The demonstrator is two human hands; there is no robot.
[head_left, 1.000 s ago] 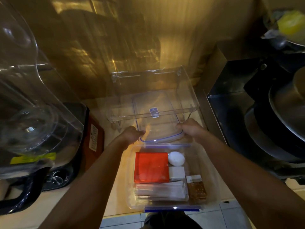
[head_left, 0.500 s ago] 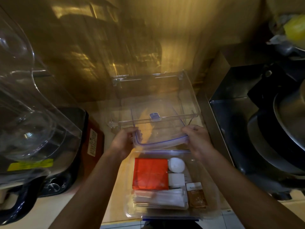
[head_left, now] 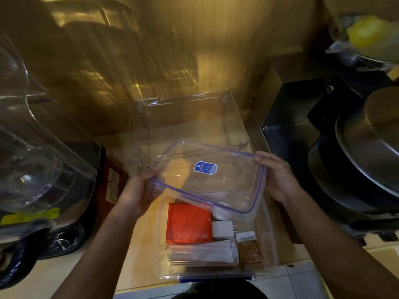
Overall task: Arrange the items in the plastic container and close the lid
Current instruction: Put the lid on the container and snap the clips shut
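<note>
A clear plastic lid (head_left: 207, 180) with a blue seal and a blue sticker hangs tilted above the far end of the open clear container (head_left: 269, 240). My left hand (head_left: 140, 190) grips the lid's left edge and my right hand (head_left: 278, 180) holds its right edge. Inside the container lie a red packet (head_left: 189, 223), a white adapter (head_left: 222, 228), a brown box (head_left: 249, 248) and a bundle of white wrapped sticks (head_left: 200, 253). The lid hides the container's far end.
A clear acrylic rack (head_left: 187, 126) stands behind the container against the wall. A blender jar (head_left: 32, 147) on a dark base fills the left side. Stacked pans and a steel lid (head_left: 367, 152) sit at the right. The counter's front edge runs just below the container.
Both hands have pulled the lid out from under the rack, lifted it, and brought it toward me over the container's far end. The white egg-shaped item is now covered by the lid.
</note>
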